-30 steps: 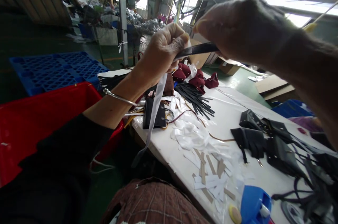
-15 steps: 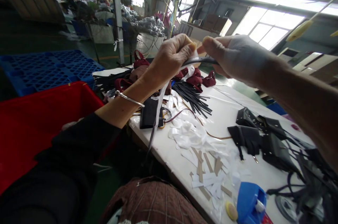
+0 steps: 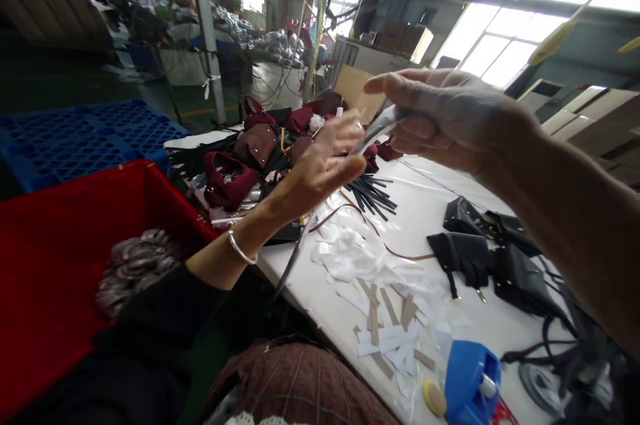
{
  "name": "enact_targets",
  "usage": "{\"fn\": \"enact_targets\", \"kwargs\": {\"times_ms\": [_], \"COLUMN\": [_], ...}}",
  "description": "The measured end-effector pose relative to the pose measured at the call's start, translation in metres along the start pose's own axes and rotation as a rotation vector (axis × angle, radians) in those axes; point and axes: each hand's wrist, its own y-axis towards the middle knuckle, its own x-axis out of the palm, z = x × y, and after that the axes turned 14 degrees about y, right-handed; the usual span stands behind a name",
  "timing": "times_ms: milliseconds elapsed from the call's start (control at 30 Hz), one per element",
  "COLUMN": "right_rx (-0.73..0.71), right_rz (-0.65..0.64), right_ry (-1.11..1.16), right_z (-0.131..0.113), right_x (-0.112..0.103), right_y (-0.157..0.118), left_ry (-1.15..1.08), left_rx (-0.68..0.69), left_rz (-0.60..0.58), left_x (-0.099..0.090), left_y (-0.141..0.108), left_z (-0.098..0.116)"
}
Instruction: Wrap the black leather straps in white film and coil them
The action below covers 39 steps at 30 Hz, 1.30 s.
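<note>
Raised over the table's near edge, my left hand (image 3: pixel 327 158) has its fingers stretched out and its thumb apart, slightly blurred. Higher and to its right, my right hand (image 3: pixel 435 108) is closed on a dark strap (image 3: pixel 381 126) with a pale, whitish covering along it. The strap slants down from those fingers and passes by the left palm; whether it touches the palm I cannot tell. A thin grey and white strip (image 3: pixel 295 258) hangs below my left wrist over the table edge.
Dark red and brown bags (image 3: pixel 230 178) crowd the table's far left, near black strips (image 3: pixel 373 195). White ribbon (image 3: pixel 350 238), paper pieces (image 3: pixel 390 338) and a blue dispenser (image 3: pixel 467 378) lie closer. Black bags (image 3: pixel 465 255) sit right. A red bin (image 3: pixel 55 238) stands left.
My left hand has let go of the strap, opened, and moved down. The right hand still grips the strap, which now slants downward. The view has shifted slightly, showing more inside the red bin.
</note>
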Motion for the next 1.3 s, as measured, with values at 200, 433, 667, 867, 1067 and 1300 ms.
{"fn": "enact_targets", "kwargs": {"times_ms": [200,433,667,867,1067,1300], "right_rx": [0.500,0.582,-0.134,-0.412,0.065,0.446], "right_rz": [-0.158,-0.157,0.229,0.033,-0.327,-0.134], "right_ry": [-0.035,0.395,0.270,-0.669,-0.871,-0.005], "right_z": [0.025,0.098,0.140,0.206,0.235,0.220], "right_x": [-0.047,-0.055,-0.055,-0.096,-0.084,-0.042], "right_y": [-0.038,-0.091,-0.085,-0.104,-0.142,-0.159], "left_ry": [0.237,0.219,-0.314,-0.373,0.184,-0.201], "left_rx": [-0.101,-0.060,-0.423,-0.610,-0.679,-0.636], "left_rz": [-0.135,-0.225,-0.180,-0.440,-0.457,-0.609], "left_x": [0.011,0.052,0.150,0.110,0.073,0.100], "left_y": [-0.019,-0.042,-0.105,-0.107,-0.108,-0.123], "left_z": [-0.032,-0.060,-0.047,-0.037,-0.058,-0.113]}}
